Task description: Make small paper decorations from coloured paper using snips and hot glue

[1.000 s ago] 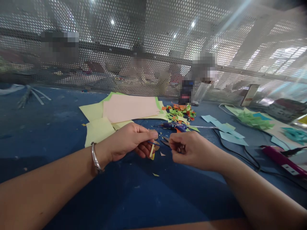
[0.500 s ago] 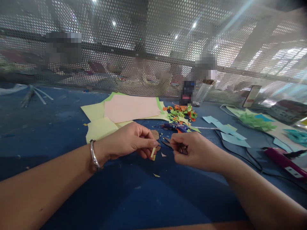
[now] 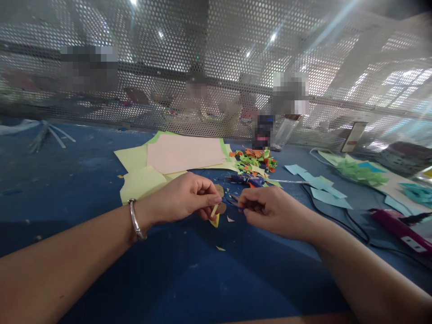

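Note:
My left hand [image 3: 194,198], a bangle on its wrist, is closed in a pinch on a narrow pale-yellow paper strip [image 3: 213,210]. A brighter yellow piece [image 3: 216,221] shows just below its fingers. My right hand [image 3: 265,204] is curled around scissors [image 3: 232,199], whose dark blades point left between the hands; the handles are mostly covered by fingers. A thin blue strip [image 3: 231,204] runs from the left fingertips to the right ones; what it is I cannot make out. Brown round pieces [image 3: 221,208] lie behind the left fingertips.
A blue glue gun [image 3: 248,180] lies beyond my hands, with orange and green paper curls [image 3: 258,159] behind it. Pink and yellow sheets [image 3: 185,153] are stacked at the back. Light-blue paper pieces [image 3: 326,193], a black cable [image 3: 340,229] and a magenta power strip [image 3: 401,229] lie right.
The left fingers have shifted slightly, and more of the bright yellow piece shows below them. My right fingers have moved slightly left, and the blue strip shows more clearly.

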The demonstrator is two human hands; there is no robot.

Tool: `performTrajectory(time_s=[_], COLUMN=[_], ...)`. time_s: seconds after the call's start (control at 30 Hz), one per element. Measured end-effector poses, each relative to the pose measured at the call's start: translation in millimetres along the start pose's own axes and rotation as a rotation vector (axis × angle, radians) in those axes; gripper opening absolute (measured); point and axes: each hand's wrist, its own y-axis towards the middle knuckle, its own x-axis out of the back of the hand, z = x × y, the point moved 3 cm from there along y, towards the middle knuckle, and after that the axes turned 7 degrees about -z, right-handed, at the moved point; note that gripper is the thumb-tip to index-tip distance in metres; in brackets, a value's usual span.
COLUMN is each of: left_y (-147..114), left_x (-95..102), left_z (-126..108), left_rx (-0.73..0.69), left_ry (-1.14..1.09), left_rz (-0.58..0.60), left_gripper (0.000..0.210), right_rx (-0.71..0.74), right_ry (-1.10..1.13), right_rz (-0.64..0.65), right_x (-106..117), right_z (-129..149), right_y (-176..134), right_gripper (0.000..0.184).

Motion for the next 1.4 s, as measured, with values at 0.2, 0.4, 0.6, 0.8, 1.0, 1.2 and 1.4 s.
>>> performTrajectory(time_s=[0.2,0.4,0.6,0.8,1.0,1.2,1.4], left_y=[0.0,1.0,1.2,1.1,1.0,1.4,2.4], left_x=[1.4,1.5,1.0,1.4,2.0,3.3,1.2], left_z=[0.3,3.1,3.1,0.7,0.5,4.8,1.0], left_rx=[0.016,0.011,0.000,0.022,0.052,0.064,0.033], left_ry=[0.003,0.017,-0.032,-0.092,-0.143,-0.227,-0.187], left_rz=[0.051,0.100,0.051,0.003,-0.063,-0.088,-0.150], left_gripper=[0.027,0.029,0.027,0.020,0.013,0.012,0.020], right_rx=[-0.034,-0.028,-0.018,-0.012,-0.001,0.029,0.095], right_ry=[0.057,0.059,0.096,0.070,0.051,0.016,-0.034], right_rz=[0.010,0.038,0.041,0.031,0.004,-0.046,-0.084], right_x=[0.8,0.6,1.8,1.9,1.9,2.3,2.9], right_z=[1.4,2.4,2.2,1.5,0.9,3.7,4.7], right_y=[-0.1,-0.5,-0.1,-0.2,-0.2,-0.6,-0.1], right_gripper=[0.013,0.011,0.016,0.024,0.020,0.018,0.019])
